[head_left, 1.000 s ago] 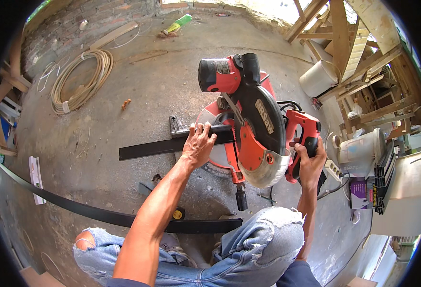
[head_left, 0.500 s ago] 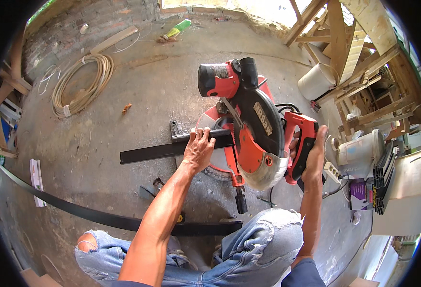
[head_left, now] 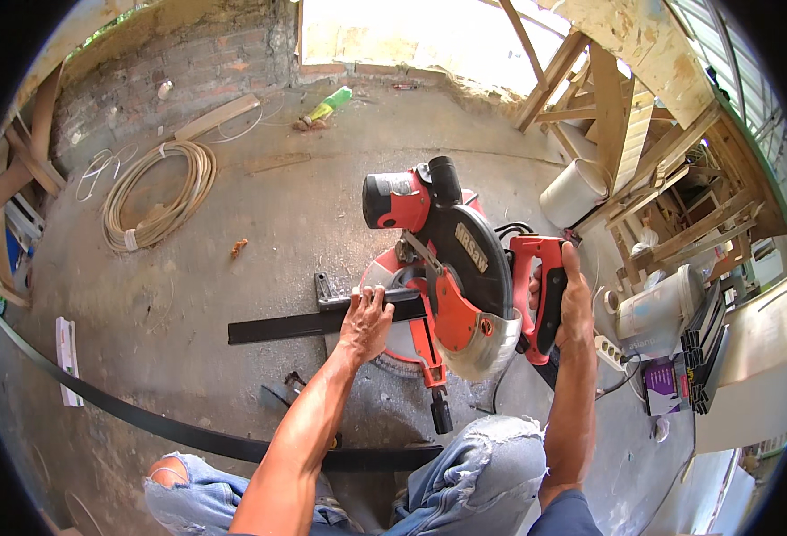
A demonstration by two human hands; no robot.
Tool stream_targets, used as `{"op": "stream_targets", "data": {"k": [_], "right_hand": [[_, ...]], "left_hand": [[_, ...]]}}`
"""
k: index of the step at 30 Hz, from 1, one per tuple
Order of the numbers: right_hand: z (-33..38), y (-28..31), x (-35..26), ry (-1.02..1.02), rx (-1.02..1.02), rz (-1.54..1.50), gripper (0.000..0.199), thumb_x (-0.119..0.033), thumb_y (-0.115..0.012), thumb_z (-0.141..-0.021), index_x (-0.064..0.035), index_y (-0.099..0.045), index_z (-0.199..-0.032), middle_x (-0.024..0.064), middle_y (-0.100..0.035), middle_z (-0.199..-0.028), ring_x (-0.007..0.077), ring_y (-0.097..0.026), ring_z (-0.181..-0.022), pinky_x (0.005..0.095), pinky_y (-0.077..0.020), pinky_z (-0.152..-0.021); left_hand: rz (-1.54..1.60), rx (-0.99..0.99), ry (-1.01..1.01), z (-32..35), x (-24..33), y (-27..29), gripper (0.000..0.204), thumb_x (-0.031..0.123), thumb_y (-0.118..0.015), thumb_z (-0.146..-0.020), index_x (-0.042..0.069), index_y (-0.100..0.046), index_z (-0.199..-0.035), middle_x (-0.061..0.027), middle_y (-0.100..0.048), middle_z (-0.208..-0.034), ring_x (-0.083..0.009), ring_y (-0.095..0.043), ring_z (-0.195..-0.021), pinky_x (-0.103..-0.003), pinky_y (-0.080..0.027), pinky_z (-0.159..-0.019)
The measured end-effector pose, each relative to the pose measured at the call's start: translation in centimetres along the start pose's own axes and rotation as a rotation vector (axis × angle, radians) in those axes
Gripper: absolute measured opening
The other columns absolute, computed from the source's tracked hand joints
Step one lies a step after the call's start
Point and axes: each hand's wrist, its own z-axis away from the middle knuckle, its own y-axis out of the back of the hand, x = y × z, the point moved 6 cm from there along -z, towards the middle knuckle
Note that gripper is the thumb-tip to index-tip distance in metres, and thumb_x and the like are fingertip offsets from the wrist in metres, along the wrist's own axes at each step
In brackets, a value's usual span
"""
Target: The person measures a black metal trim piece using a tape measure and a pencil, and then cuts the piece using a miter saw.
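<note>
A red and black miter saw [head_left: 465,255] stands on the floor before my knees, its head raised and a clear blade guard [head_left: 487,350] at the front. My right hand [head_left: 574,299] is wrapped round the saw's red and black handle [head_left: 544,288]. My left hand [head_left: 367,323] presses a short black profile [head_left: 277,328] against the grey fence [head_left: 329,293], its fingers curled over the top. The profile's right end lies by the blade; its left end sticks out past the saw base. The blade's edge is mostly hidden by the guard.
A long black strip [head_left: 179,418] crosses the floor in front of my knees. A white profile piece [head_left: 68,362] lies at left, a coiled hose [head_left: 159,196] farther back. At right are a power strip [head_left: 610,354], a purple box [head_left: 661,386], a white bucket [head_left: 661,308] and stacked timber [head_left: 670,196].
The view has tilted upward, so the saw and both hands sit lower in the picture. Each hand keeps its hold; the profile stays at the fence.
</note>
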Motion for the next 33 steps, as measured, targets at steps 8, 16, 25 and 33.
{"op": "stream_targets", "data": {"k": [8,16,25,33], "right_hand": [[-0.2,-0.1,0.3,0.011,-0.069,0.015,0.07,-0.072,-0.054,-0.09,-0.0026,-0.064,-0.092,0.003,-0.058,-0.064,0.0101,-0.055,-0.049,0.0231,-0.0462,-0.045],[0.2,-0.1,0.6,0.027,-0.069,0.02,0.07,-0.072,-0.055,-0.089,-0.0024,-0.064,-0.091,0.005,-0.059,-0.064,0.0141,-0.059,-0.051,0.0265,-0.0522,-0.051],[0.4,0.6,1.2,0.062,-0.119,-0.032,0.073,-0.072,-0.055,-0.089,0.0005,-0.065,-0.088,0.0137,-0.068,-0.072,0.0234,-0.069,-0.061,0.032,-0.0573,-0.06],[0.1,0.2,1.6,0.058,-0.141,-0.1,0.068,-0.067,-0.057,-0.09,0.0007,-0.064,-0.091,0.0149,-0.066,-0.072,0.0244,-0.068,-0.059,0.0335,-0.0578,-0.056]], "left_hand": [[-0.001,-0.005,0.002,0.1,0.0,0.0,0.041,0.022,-0.078,-0.073,0.005,-0.068,-0.109,-0.0192,-0.047,-0.125,-0.0369,-0.042,-0.125,-0.053,-0.025,-0.111],[-0.016,-0.029,0.008,0.2,-0.1,-0.1,0.04,0.022,-0.078,-0.074,0.006,-0.067,-0.109,-0.0184,-0.047,-0.126,-0.0359,-0.042,-0.125,-0.053,-0.025,-0.111],[0.025,-0.012,0.017,0.0,0.3,-0.5,0.042,0.022,-0.079,-0.074,0.005,-0.067,-0.111,-0.019,-0.048,-0.128,-0.0368,-0.042,-0.127,-0.055,-0.024,-0.113],[0.018,-0.047,0.023,0.1,-0.1,0.1,0.042,0.022,-0.077,-0.075,0.004,-0.067,-0.111,-0.0197,-0.048,-0.13,-0.0375,-0.043,-0.127,-0.055,-0.024,-0.112]]}}
